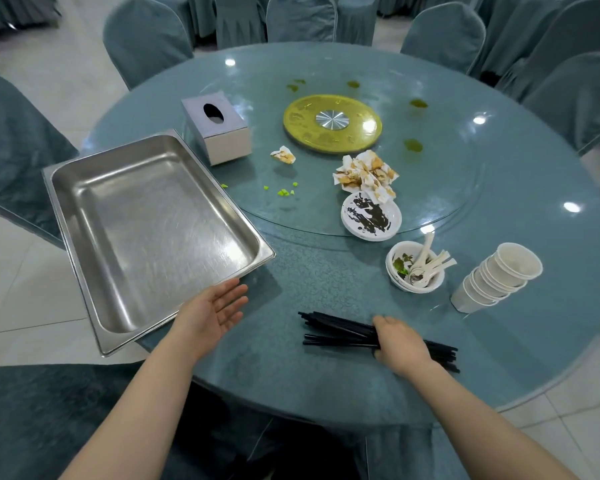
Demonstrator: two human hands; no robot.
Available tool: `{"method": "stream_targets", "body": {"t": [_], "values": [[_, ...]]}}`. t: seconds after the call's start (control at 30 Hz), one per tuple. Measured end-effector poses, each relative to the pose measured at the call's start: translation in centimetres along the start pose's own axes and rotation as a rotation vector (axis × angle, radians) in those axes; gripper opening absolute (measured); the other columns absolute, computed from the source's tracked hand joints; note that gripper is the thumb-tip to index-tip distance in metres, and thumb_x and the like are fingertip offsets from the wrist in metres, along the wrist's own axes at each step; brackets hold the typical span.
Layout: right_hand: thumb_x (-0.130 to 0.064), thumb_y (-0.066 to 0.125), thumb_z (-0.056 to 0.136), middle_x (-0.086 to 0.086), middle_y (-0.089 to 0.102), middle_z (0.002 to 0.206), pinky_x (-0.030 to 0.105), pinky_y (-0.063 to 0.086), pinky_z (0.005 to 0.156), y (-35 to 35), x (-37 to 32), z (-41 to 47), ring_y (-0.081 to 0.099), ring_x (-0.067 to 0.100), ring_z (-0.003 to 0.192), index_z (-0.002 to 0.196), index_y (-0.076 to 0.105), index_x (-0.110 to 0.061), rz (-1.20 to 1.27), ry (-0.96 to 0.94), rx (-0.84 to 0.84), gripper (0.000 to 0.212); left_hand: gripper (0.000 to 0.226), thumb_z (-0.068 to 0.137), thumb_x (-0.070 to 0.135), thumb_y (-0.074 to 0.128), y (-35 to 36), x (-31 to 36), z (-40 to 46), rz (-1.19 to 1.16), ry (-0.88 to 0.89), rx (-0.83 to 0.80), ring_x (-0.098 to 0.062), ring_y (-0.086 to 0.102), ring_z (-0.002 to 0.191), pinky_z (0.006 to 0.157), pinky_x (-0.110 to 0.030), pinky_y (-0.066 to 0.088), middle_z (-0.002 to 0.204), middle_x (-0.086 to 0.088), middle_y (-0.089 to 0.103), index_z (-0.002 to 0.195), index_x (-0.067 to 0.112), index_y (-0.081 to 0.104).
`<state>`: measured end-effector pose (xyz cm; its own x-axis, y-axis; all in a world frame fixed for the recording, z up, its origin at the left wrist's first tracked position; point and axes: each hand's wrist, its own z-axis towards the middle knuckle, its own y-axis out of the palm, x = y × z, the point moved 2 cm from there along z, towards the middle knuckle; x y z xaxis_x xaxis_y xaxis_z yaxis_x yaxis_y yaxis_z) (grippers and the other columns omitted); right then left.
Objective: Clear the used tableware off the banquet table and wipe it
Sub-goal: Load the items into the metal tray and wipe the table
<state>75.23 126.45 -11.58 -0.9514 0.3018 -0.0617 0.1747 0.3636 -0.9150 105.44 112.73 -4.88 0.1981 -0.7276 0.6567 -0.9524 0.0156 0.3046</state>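
Chopsticks (378,336) are being gathered off the counter (326,271) by the grasping right hand (400,344); left hand (213,311), released, is hovering. Next probably: steel tray (146,233).

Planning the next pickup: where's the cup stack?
In the head view, the cup stack leans at the table's near right, just right of the bowl with spoons.
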Motion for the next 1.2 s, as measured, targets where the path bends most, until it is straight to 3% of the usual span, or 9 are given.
{"method": "stream_targets", "body": {"t": [0.33, 0.47, 0.53, 0.7, 0.8, 0.87, 0.97, 1.1, 1.2], "values": [[-0.027, 0.059, 0.082, 0.012, 0.062, 0.107, 0.036, 0.044, 0.073, -2.7, -3.9, 0.1, 0.059, 0.033, 0.097, 0.103, 0.040, -0.014, -0.004, -0.090, 0.043, 0.031, 0.023, 0.094, 0.011, 0.049, 1.0, 2.7, -1.3, 0.271, 0.251, -0.012, -0.011, 0.068, 0.083, 0.074, -0.026, 0.051, 0.091, 0.005, 0.074, 0.106, 0.020, 0.067], [-0.027, 0.056, 0.083, 0.009, 0.064, 0.102, 0.033, 0.036, 0.062, -5.4, -7.0, 1.0, 0.061, 0.034, 0.091, 0.106, 0.041, -0.014, -0.055, -0.219, 0.120, 0.030, 0.027, 0.090, 0.012, 0.056, 3.2, 3.0, -2.5, 0.908, 0.738, 0.025, -0.002, 0.062, 0.094, 0.081, -0.008, 0.044, 0.103, 0.016, 0.068, 0.106, 0.030, 0.066], [-0.028, 0.053, 0.084, 0.006, 0.065, 0.102, 0.033, 0.034, 0.063, -6.7, -8.9, 1.6, 0.062, 0.033, 0.092, 0.105, 0.042, -0.016, -0.095, -0.316, 0.177, 0.026, 0.031, 0.090, 0.021, 0.058, 4.9, 2.7, -2.6, 1.317, 0.910, -0.081, -0.008, 0.057, 0.111, 0.093, -0.019, 0.041, 0.118, 0.013, 0.063, 0.121, 0.027, 0.062], [-0.026, 0.055, 0.083, 0.005, 0.066, 0.100, 0.034, 0.032, 0.062, -10.2, -13.0, 3.9, 0.063, 0.034, 0.089, 0.107, 0.047, -0.015, -0.064, -0.505, 0.313, 0.028, 0.078, 0.080, 0.057, 0.062, 6.5, 2.7, -1.2, 2.038, 0.823, -0.179, -0.017, 0.025, 0.142, 0.118, -0.045, 0.005, 0.143, 0.004, 0.044, 0.144, 0.023, 0.032], [-0.027, 0.057, 0.082, 0.004, 0.067, 0.097, 0.035, 0.031, 0.061, -12.2, -15.7, 5.7, 0.062, 0.032, 0.086, 0.104, 0.047, -0.016, -0.055, -0.588, 0.355, 0.027, 0.063, 0.086, 0.039, 0.060, 5.8, 4.0, -0.5, 2.131, 0.761, 0.084, -0.026, 0.051, 0.119, 0.114, -0.048, 0.017, 0.123, -0.005, 0.058, 0.138, 0.017, 0.034], [-0.027, 0.058, 0.081, 0.003, 0.067, 0.094, 0.035, 0.030, 0.062, -13.0, -17.7, 7.0, 0.062, 0.032, 0.085, 0.100, 0.048, -0.017, -0.071, -0.653, 0.373, 0.024, 0.033, 0.089, 0.020, 0.051, 4.7, 5.2, 0.1, 2.115, 0.786, 0.267, -0.027, 0.059, 0.099, 0.089, -0.038, 0.037, 0.108, -0.004, 0.062, 0.121, 0.016, 0.043], [-0.022, 0.058, 0.080, 0.003, 0.066, 0.090, 0.035, 0.030, 0.066, -13.7, -20.5, 9.0, 0.061, 0.032, 0.084, 0.097, 0.050, -0.018, -0.092, -0.720, 0.385, 0.020, 0.015, 0.089, 0.016, 0.047, 2.7, 6.5, 0.8, 2.037, 0.718, 0.372, -0.024, 0.060, 0.085, 0.061, -0.032, 0.030, 0.097, -0.001, 0.061, 0.104, 0.018, 0.046], [-0.020, 0.055, 0.079, 0.002, 0.063, 0.092, 0.035, 0.033, 0.072, -13.5, -22.5, 12.1, 0.059, 0.029, 0.084, 0.095, 0.049, -0.018, -0.122, -0.755, 0.311, 0.017, 0.019, 0.087, 0.013, 0.046, -0.9, 7.9, 1.9, 2.005, 0.635, 0.428, -0.025, 0.057, 0.086, 0.063, -0.032, 0.027, 0.095, 0.000, 0.059, 0.104, 0.019, 0.048], [-0.020, 0.051, 0.082, 0.003, 0.061, 0.084, 0.032, 0.032, 0.060, -13.2, -23.4, 14.4, 0.056, 0.030, 0.071, 0.085, 0.037, -0.020, -0.090, -0.749, 0.247, 0.014, 0.024, 0.087, 0.011, 0.047, -3.3, 9.3, 2.5, 1.979, 0.635, 0.491, -0.022, 0.056, 0.089, 0.067, -0.030, 0.028, 0.097, 0.003, 0.060, 0.108, 0.022, 0.050]]}}
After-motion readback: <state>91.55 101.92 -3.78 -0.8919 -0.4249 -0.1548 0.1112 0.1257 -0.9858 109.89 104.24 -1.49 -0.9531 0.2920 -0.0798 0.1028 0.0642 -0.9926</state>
